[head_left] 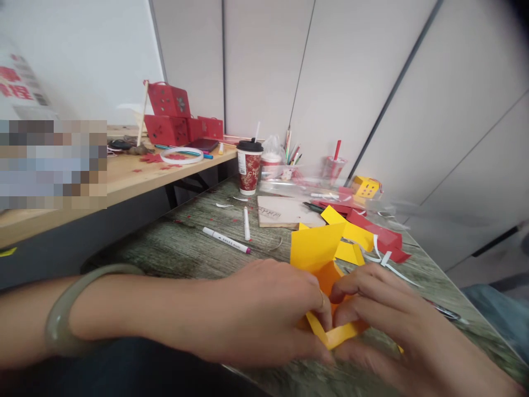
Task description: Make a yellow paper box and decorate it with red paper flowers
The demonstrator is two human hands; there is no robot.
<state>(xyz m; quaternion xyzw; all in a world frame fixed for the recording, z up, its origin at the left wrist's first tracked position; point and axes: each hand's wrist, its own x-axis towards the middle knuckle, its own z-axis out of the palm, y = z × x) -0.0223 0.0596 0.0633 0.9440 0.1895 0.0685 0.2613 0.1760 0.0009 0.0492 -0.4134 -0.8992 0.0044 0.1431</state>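
Note:
Both hands work on a yellow paper box (316,245), partly folded, with one flap standing up at the back and its inside showing orange. My left hand (268,309), a bangle on its wrist and a ring on one finger, pinches the near left wall, fingers inside and thumb outside. Across from it, my right hand (384,314) grips the near right wall the same way. The two hands meet close to the box's front corner. Much of the box's lower part is hidden behind the fingers.
Markers (226,240), a wooden board (279,212), red paper pieces (380,234) and yellow scraps lie beyond the box. A lidded paper cup (249,168) and a small yellow box (366,187) stand farther back. Red paper boxes (167,129) sit on the wooden table (136,190) at left.

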